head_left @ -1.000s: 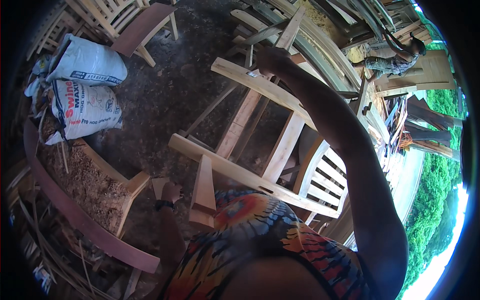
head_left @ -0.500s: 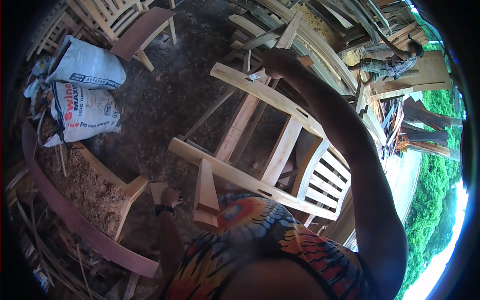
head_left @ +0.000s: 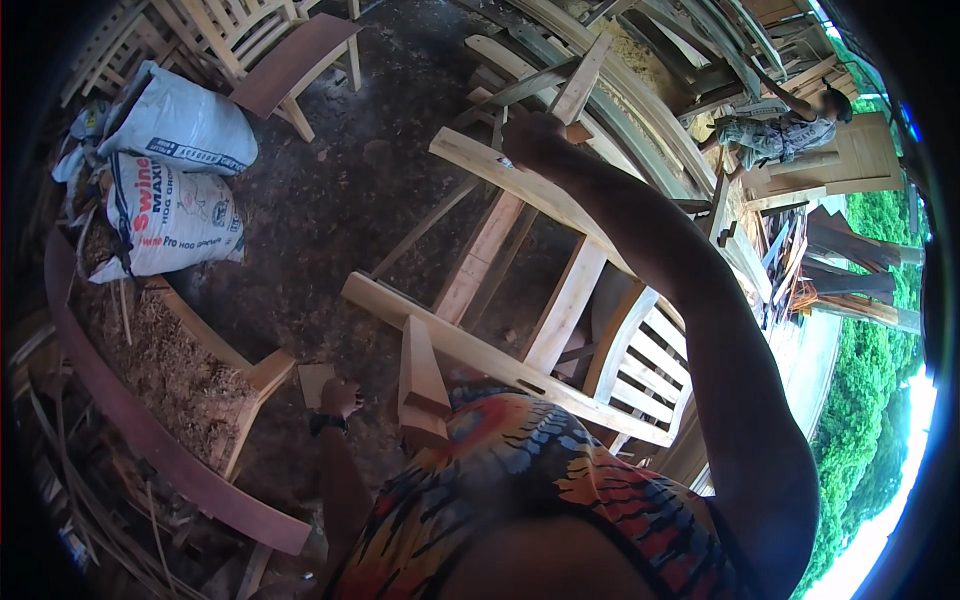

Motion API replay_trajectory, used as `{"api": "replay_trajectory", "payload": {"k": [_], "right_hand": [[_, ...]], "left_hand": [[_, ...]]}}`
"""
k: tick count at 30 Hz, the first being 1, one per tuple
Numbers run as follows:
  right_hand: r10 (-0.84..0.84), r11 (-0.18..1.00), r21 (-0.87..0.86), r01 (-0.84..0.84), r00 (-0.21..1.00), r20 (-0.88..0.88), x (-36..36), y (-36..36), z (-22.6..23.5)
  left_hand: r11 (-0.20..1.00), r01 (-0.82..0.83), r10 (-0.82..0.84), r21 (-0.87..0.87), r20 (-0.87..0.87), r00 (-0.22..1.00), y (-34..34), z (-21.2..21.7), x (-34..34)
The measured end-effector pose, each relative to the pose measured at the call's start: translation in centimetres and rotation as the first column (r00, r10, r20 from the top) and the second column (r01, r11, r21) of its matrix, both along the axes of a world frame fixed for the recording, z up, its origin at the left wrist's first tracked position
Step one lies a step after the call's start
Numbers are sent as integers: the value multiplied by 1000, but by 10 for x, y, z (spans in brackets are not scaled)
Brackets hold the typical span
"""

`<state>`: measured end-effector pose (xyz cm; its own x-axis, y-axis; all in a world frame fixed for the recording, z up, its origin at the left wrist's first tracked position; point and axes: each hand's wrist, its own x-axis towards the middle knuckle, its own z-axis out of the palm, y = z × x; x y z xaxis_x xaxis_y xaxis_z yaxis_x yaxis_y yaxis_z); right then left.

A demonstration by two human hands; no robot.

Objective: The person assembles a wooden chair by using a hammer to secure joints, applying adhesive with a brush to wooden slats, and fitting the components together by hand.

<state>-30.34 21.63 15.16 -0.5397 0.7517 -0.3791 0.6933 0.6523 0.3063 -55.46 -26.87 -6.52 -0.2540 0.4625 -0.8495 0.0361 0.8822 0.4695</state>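
An unfinished pale wooden chair frame [head_left: 520, 262] lies tilted in front of me. My right hand [head_left: 535, 135] is stretched out and closed on its far rail [head_left: 470, 152]. My left hand [head_left: 338, 396], with a dark watch on the wrist, hangs low beside the frame's near rail [head_left: 450, 345] and holds a small flat brownish piece [head_left: 314, 381]; what that piece is I cannot tell. A short wooden block [head_left: 420, 385] stands against the near rail, right of my left hand.
Two filled white sacks [head_left: 175, 175] lie at the left on the dark dirt floor [head_left: 330, 200]. A curved brown plank [head_left: 150, 440] and sawdust border the lower left. Chairs and stacked timber [head_left: 640, 90] stand behind. Another person [head_left: 780, 130] works at the far right.
My left hand has dropped slightly lower beside the near rail. My right hand keeps its hold on the far rail, barely shifting.
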Motion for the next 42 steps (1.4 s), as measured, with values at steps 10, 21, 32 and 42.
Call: {"api": "replay_trajectory", "payload": {"k": [10,21,32,42], "right_hand": [[-144,988,-47,146,989,32,16,-10,39],[-238,971,-18,238,970,-41,26,-23,63],[-49,997,32,76,858,-511,187,-43,-6],[-456,471,-530,705,-320,-830,417,-434,43]], "left_hand": [[967,-239,253,-92,194,948,-43,-101,-2],[994,-110,113,-28,132,985,-28,-56,-14],[634,748,-751,195,-76,656,75,-3,24],[-298,911,-946,284,-213,-243,158,61,164]]}}
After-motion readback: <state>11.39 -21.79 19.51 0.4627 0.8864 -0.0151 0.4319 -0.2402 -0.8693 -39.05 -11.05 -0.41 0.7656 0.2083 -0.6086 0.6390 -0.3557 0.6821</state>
